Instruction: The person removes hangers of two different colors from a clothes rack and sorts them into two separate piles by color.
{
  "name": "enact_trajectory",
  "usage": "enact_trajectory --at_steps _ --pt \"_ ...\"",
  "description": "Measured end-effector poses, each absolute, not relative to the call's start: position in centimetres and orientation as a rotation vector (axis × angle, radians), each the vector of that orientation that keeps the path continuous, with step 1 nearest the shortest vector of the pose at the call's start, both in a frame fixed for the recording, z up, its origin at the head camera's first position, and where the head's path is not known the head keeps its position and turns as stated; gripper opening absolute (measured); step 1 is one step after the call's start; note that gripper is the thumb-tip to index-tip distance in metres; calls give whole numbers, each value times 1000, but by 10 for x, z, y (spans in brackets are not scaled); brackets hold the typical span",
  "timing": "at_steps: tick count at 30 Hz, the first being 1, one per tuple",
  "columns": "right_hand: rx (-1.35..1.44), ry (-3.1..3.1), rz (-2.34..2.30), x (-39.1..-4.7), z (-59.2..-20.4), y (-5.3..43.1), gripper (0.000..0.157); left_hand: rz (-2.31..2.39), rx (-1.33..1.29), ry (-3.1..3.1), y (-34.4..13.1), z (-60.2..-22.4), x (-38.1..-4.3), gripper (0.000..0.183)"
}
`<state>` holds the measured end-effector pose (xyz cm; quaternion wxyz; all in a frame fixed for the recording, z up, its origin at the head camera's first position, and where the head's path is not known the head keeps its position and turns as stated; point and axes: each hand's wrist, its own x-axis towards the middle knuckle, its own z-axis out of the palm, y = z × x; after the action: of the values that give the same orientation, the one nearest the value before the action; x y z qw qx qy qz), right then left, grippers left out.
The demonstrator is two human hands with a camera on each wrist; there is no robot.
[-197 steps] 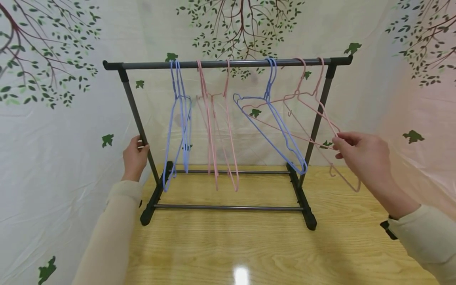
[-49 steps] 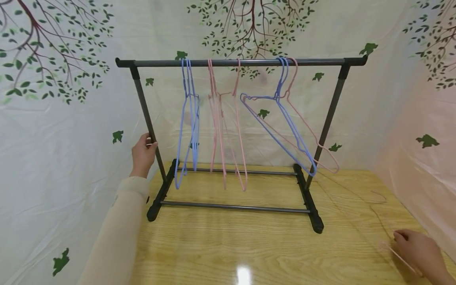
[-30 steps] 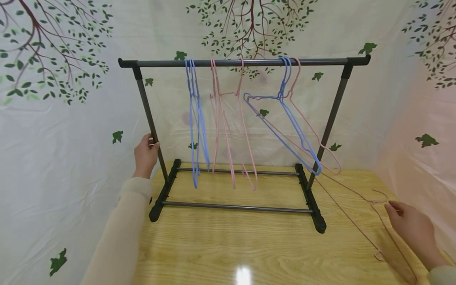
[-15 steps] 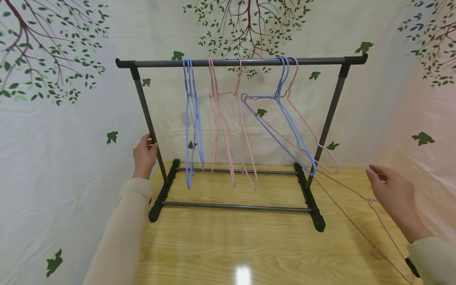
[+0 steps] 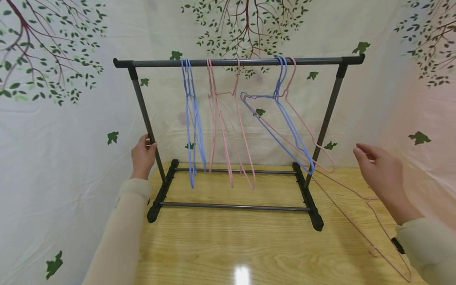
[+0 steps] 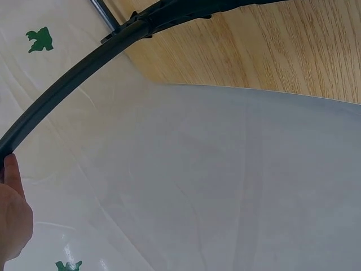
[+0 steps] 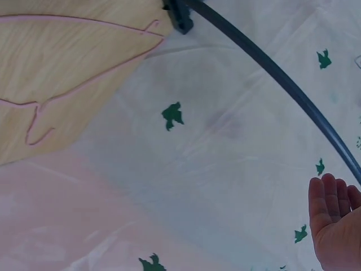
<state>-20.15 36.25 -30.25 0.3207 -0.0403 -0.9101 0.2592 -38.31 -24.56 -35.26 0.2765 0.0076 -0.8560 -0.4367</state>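
Note:
My left hand (image 5: 143, 160) holds the left post (image 5: 144, 114) of a dark metal clothes rack, thumb in front and fingers partly hidden behind. My right hand (image 5: 382, 178) is raised in the air beyond the rack's right post (image 5: 331, 107), fingers loosely bent and holding nothing; its palm shows in the right wrist view. Below it a pink hanger (image 5: 369, 200) lies on the wooden surface. From the rail (image 5: 160, 63) hang blue hangers (image 5: 187, 95) at left, pink hangers (image 5: 240, 122) mid-rail, more blue hangers (image 5: 276, 95), and one pink hanger (image 5: 303, 122) rightmost.
The rack's black feet (image 5: 315, 213) stand on the wooden surface (image 5: 228, 245), joined by two low crossbars (image 5: 235, 206). Behind and at both sides hangs a pale sheet (image 5: 71, 178) printed with branches and green leaves.
A pink hanger once at the rail's right end now lies on the wooden surface. My right hand has let go of it and risen up and leftward. The left hand stays on the post.

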Motion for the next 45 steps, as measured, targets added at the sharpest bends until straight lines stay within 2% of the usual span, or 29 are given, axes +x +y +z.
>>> enact_trajectory --at_steps 26,40,45 --pt "9 -2372 901 -227 -249 289 54 -1169 47 -2299 -251 -352 -381 40" --pt "56 -2412 975 -234 -245 267 58 -1173 43 -2325 -249 -352 -383 41" --pt "64 -2439 941 -234 -247 264 55 -1179 33 -2335 -249 -353 -386 41"
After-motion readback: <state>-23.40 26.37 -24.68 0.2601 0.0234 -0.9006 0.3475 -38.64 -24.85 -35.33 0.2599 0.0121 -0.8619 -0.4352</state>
